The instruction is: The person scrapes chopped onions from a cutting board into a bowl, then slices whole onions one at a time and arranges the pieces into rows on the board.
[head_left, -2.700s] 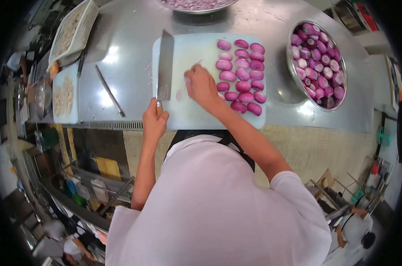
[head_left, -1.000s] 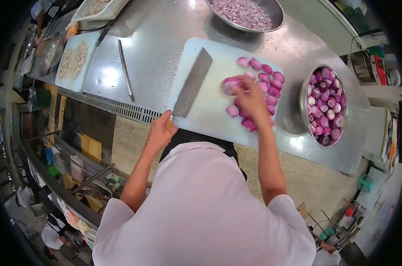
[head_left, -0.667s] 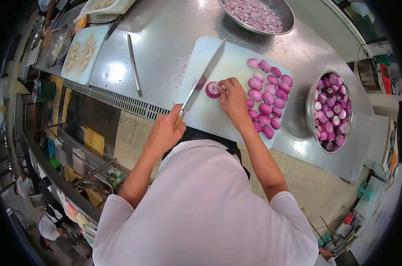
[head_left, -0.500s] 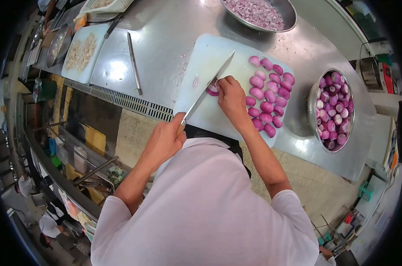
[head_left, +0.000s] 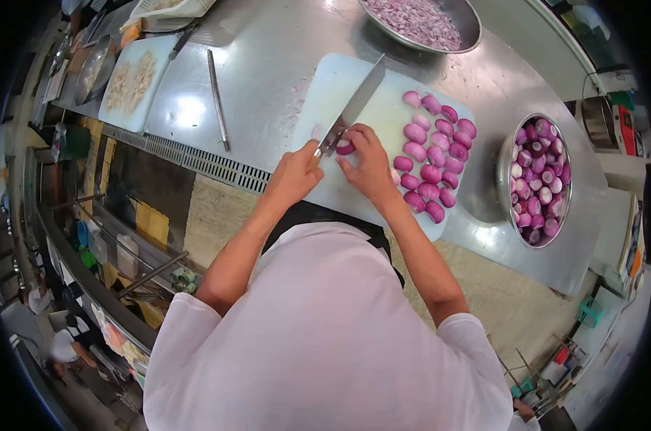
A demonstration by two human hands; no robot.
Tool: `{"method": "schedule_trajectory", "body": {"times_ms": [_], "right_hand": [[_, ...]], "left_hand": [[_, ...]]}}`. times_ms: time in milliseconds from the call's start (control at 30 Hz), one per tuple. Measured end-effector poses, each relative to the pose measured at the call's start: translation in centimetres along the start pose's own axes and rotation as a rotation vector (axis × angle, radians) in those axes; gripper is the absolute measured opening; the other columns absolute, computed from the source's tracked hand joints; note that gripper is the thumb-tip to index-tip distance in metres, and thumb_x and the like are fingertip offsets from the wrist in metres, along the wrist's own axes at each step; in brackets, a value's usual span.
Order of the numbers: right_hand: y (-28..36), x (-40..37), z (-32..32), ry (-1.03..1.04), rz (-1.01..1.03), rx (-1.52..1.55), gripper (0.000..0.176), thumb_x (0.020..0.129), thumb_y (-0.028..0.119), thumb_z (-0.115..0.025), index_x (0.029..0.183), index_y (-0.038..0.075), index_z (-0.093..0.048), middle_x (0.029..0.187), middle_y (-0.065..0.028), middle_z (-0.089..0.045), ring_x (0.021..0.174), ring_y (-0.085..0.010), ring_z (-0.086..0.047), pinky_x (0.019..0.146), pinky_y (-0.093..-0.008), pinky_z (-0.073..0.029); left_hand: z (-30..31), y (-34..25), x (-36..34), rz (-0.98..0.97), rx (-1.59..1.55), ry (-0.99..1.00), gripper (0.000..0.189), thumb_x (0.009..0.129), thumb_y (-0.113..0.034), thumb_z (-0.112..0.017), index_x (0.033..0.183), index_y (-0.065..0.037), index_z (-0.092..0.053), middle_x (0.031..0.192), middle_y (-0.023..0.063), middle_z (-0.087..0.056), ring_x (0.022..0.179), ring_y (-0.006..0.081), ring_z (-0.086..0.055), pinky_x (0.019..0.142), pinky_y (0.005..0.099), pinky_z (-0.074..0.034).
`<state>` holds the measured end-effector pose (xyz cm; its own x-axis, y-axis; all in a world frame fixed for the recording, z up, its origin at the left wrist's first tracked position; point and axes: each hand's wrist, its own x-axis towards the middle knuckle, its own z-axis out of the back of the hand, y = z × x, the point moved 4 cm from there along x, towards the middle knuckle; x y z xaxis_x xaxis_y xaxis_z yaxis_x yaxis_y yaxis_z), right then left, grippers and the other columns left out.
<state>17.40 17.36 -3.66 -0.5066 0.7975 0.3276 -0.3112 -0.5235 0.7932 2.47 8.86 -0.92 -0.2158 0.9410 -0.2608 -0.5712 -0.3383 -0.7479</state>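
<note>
My left hand (head_left: pixel 295 173) is closed round the handle of a kitchen knife (head_left: pixel 359 98), whose broad blade points away and to the right over the white cutting board (head_left: pixel 322 90). Beside the blade, my right hand (head_left: pixel 368 167) has its bent fingers on a piece of purple onion (head_left: pixel 345 148); part of the piece is hidden by the fingers. A thin onion slice (head_left: pixel 316 132) lies left of the blade. To the right of my right hand, rows of peeled onion halves (head_left: pixel 435 154) rest on the board.
On the steel table (head_left: pixel 268 65), a bowl of chopped onion (head_left: pixel 419 23) stands at the back and a bowl of peeled onions (head_left: pixel 539 179) at the right. A steel rod (head_left: pixel 217 100) lies left of my board. Farther left is another board (head_left: pixel 153 75) with pale pieces and a knife (head_left: pixel 185 39).
My left hand has moved forward and right with the knife, whose blade now shows more of its flat side. My right hand has spread its thumb from its fingers, staying by the onion piece.
</note>
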Motion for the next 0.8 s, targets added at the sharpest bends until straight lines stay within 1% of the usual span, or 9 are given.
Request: {"method": "schedule_trajectory", "body": {"times_ms": [33,100,200,267,333,400,533,633,800], "right_hand": [[0.1,0.1,-0.3,-0.005,0.001,0.004,0.040,0.070,0.004,-0.075,0.109,0.003,-0.064,0.110,-0.0129,-0.060,0.103,-0.0340,-0.057,0.086,-0.0412,-0.050],[0.8,-0.1,-1.0,0.126,0.019,-0.063,0.049,0.068,0.001,-0.076,0.114,0.004,-0.061,0.115,-0.0128,-0.059,0.105,-0.0344,-0.056,0.088,-0.0414,-0.050],[2.2,-0.6,-1.4,0.238,-0.059,-0.145,0.048,0.068,0.001,-0.076,0.113,0.003,-0.061,0.114,-0.0133,-0.060,0.105,-0.0347,-0.057,0.088,-0.0424,-0.050],[2.4,-0.6,-0.9,0.199,-0.047,-0.112,0.041,0.070,0.000,-0.074,0.109,0.003,-0.062,0.110,-0.0132,-0.061,0.102,-0.0347,-0.057,0.086,-0.0429,-0.051],[2.4,-0.6,-0.8,0.168,-0.025,-0.071,0.035,0.072,-0.001,-0.071,0.105,0.002,-0.063,0.106,-0.0132,-0.061,0.100,-0.0347,-0.057,0.084,-0.0434,-0.051],[2.2,-0.9,-0.6,0.140,0.003,-0.131,0.022,0.076,-0.005,-0.064,0.096,0.002,-0.063,0.098,-0.0130,-0.062,0.093,-0.0347,-0.058,0.078,-0.0436,-0.051],[2.2,-0.7,-0.8,0.125,0.010,-0.157,0.018,0.077,-0.008,-0.059,0.091,0.001,-0.062,0.095,-0.0127,-0.061,0.087,-0.0348,-0.057,0.074,-0.0439,-0.051],[2.1,-0.7,-1.0,0.145,-0.016,-0.158,0.019,0.076,-0.008,-0.058,0.091,0.002,-0.063,0.093,-0.0129,-0.060,0.087,-0.0347,-0.057,0.073,-0.0438,-0.050],[1.5,-0.8,-1.0,0.086,0.041,-0.156,0.018,0.075,-0.007,-0.059,0.090,0.002,-0.063,0.090,-0.0127,-0.059,0.084,-0.0348,-0.057,0.072,-0.0435,-0.050]], "left_hand": [[0.7,0.4,-0.3,0.001,0.004,-0.012,0.028,0.078,-0.008,-0.060,0.104,-0.002,-0.051,0.061,0.0173,-0.050,0.054,0.0314,-0.048,0.054,0.0406,-0.042],[1.6,1.1,-1.7,0.012,-0.004,-0.020,0.028,0.078,-0.007,-0.059,0.105,-0.002,-0.051,0.061,0.0167,-0.048,0.054,0.0293,-0.047,0.053,0.0396,-0.041],[1.3,1.0,-2.5,0.011,-0.024,-0.034,0.031,0.078,-0.006,-0.058,0.107,-0.002,-0.052,0.061,0.0164,-0.047,0.054,0.0265,-0.045,0.053,0.0384,-0.040],[1.2,0.6,-2.8,0.014,-0.031,-0.046,0.032,0.077,-0.006,-0.058,0.109,-0.002,-0.053,0.062,0.0166,-0.047,0.054,0.0258,-0.046,0.054,0.0382,-0.040],[1.7,-0.4,-2.8,0.110,0.065,0.026,0.036,0.077,-0.006,-0.058,0.113,-0.003,-0.054,0.063,0.0177,-0.049,0.055,0.0294,-0.049,0.055,0.0389,-0.042],[2.6,-1.7,-3.8,0.096,0.077,0.030,0.035,0.078,-0.005,-0.058,0.112,-0.002,-0.053,0.064,0.0191,-0.050,0.057,0.0328,-0.051,0.056,0.0404,-0.042],[2.2,-3.0,-4.7,0.044,0.081,0.023,0.033,0.078,-0.004,-0.059,0.110,-0.001,-0.052,0.066,0.0233,-0.053,0.062,0.0414,-0.054,0.058,0.0443,-0.043],[-1.0,-1.2,-1.4,-0.037,0.080,-0.032,0.034,0.079,-0.005,-0.059,0.111,-0.002,-0.052,0.068,0.0244,-0.054,0.065,0.0442,-0.056,0.061,0.0466,-0.044],[2.0,-4.1,-3.0,0.069,0.047,0.052,0.033,0.080,-0.006,-0.059,0.111,-0.002,-0.050,0.069,0.0268,-0.055,0.070,0.0486,-0.057,0.063,0.0498,-0.044]]}}
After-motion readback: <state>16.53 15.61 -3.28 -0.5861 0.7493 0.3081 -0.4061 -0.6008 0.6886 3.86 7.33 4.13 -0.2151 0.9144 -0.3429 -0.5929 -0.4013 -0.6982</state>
